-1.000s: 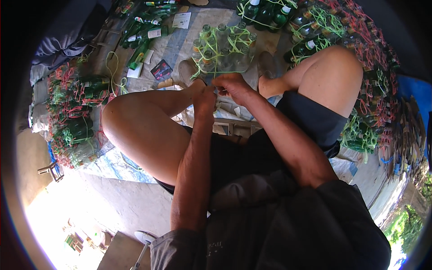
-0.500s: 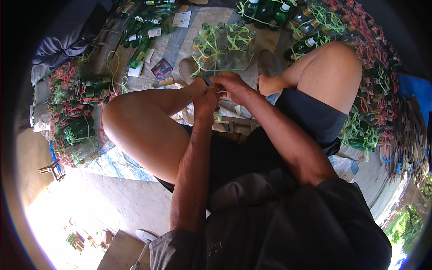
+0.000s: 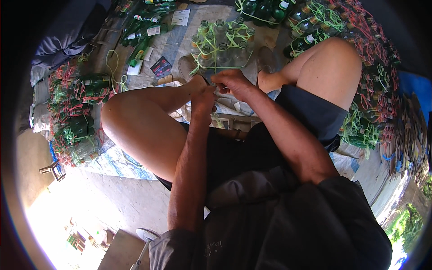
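Observation:
I sit with knees apart over a cluster of several clear glass bottles (image 3: 222, 45) laced together with green string (image 3: 198, 67). My left hand (image 3: 203, 96) and my right hand (image 3: 231, 83) meet just below the cluster, fingers pinched on the string where it hangs off the bundle's near side. The fingertips hide the exact spot they grip. My bare left knee (image 3: 135, 117) and right knee (image 3: 333, 63) flank the hands.
Bundles of green bottles tied with red and green string (image 3: 74, 117) pile up at the left, and more bundles (image 3: 360, 130) line the right. Loose green bottles (image 3: 139, 27), paper scraps and a dark packet (image 3: 160, 66) lie on the mat beyond.
Both hands stay together at the bundle's near side, with only small shifts of the fingers on the string. The bottles have not moved.

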`<state>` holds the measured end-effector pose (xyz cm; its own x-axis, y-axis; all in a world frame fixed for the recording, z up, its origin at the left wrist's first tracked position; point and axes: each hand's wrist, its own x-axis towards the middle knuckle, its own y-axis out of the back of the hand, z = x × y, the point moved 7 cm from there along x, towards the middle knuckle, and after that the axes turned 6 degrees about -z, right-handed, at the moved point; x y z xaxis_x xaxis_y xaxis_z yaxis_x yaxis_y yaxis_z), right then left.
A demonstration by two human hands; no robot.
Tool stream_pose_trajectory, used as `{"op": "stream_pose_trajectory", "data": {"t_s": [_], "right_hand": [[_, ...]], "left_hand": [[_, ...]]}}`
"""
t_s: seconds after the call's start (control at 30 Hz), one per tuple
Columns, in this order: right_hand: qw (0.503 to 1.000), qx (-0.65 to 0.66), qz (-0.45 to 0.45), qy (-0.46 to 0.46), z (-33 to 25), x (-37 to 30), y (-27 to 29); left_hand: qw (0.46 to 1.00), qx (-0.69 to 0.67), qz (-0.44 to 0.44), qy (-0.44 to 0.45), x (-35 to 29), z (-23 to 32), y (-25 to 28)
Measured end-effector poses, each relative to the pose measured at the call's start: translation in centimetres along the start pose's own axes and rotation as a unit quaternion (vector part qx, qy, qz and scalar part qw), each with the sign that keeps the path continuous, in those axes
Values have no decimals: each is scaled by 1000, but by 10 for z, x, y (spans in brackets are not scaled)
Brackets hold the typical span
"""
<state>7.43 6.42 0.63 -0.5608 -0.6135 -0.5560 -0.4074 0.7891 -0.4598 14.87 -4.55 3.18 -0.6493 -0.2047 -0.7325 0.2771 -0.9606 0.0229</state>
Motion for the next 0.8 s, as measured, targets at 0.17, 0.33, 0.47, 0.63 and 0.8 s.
{"op": "stream_pose_trajectory", "data": {"t_s": [0.17, 0.33, 0.47, 0.63, 0.8], "right_hand": [[999, -23, 24, -9, 0, 2, -1], [999, 39, 9, -10, 6, 4, -3], [997, 71, 6, -24, 8, -3, -9], [989, 104, -106, -15, 1, -9, -22], [995, 63, -73, -16, 1, -12, -19]], "left_hand": [[978, 131, 52, -150, 8, 2, 10], [962, 144, 53, -224, 9, 8, 10], [978, 105, 20, -179, -6, 17, 0], [999, -28, -21, -28, -21, 18, -2], [999, -33, -15, -4, -19, 14, -1]]}}
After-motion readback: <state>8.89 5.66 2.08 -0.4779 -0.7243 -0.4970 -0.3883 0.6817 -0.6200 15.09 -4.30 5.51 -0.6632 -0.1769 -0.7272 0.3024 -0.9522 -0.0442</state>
